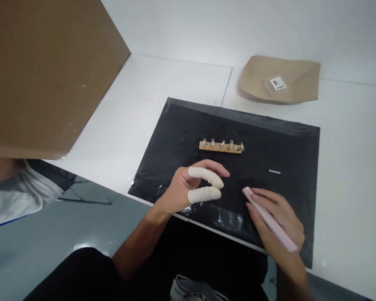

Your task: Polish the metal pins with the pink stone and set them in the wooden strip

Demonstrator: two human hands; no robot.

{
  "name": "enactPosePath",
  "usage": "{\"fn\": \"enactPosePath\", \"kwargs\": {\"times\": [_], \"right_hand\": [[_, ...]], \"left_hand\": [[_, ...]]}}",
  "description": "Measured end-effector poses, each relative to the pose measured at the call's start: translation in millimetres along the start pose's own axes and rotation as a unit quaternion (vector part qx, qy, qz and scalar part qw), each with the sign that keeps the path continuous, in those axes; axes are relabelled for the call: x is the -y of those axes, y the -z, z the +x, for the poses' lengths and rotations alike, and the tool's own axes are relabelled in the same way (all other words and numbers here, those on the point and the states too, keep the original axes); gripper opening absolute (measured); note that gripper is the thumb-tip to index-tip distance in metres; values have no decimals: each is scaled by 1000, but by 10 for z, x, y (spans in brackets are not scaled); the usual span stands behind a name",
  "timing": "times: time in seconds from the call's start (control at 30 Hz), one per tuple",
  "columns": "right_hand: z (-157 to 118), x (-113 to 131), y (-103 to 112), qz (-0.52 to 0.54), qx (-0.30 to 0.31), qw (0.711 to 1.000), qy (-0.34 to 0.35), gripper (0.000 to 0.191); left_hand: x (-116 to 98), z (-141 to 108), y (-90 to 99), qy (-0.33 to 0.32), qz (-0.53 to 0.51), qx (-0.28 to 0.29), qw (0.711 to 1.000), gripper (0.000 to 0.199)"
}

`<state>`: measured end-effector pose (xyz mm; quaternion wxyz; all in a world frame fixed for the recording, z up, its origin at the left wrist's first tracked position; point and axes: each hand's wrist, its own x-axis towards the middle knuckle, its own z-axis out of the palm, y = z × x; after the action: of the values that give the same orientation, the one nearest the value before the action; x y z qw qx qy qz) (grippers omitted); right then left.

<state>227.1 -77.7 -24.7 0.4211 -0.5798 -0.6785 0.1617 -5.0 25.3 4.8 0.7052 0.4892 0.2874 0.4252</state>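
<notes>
My left hand (188, 186) is over the black mat, with white finger cots (205, 195) on its thumb and index finger. Those two fingertips press together in a pinch, and anything between them is too small to make out. Farther back on the mat lies a tan strip (221, 147) with several small clear pieces standing or leaning along it. My right hand (278, 217) grips a long pale pink bar (272, 223), slanted with its far end toward the left hand. Beyond the right hand a thin, light grey stick (274, 171) rests on the mat.
The black mat (181, 125) covers part of a white table (347, 175). At the back right, a brown paper tray (301, 79) holds a small clear box (275, 85) with a label. A large cardboard panel (50, 75) stands at left, with another person's sleeve (15, 192) below it.
</notes>
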Motion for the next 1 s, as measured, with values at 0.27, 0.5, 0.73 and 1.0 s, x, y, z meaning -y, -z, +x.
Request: {"fn": "enactPosePath", "kwargs": {"times": [0.27, 0.5, 0.73, 1.0], "right_hand": [[-10, -14, -15, 6, -3, 1000, -6, 25], [-21, -34, -30, 7, -5, 1000, 2, 26], [-12, -19, -20, 9, 1, 1000, -10, 30], [-35, -41, -16, 45, 1, 999, -15, 32]], "left_hand": [[20, 23, 16, -28, -2, -17, 999, 20], [2, 62, 147, -64, 57, -27, 996, 36], [-44, 358, 518, -151, 518, -28, 842, 66], [-3, 734, 770, -128, 638, 60, 757, 47]]}}
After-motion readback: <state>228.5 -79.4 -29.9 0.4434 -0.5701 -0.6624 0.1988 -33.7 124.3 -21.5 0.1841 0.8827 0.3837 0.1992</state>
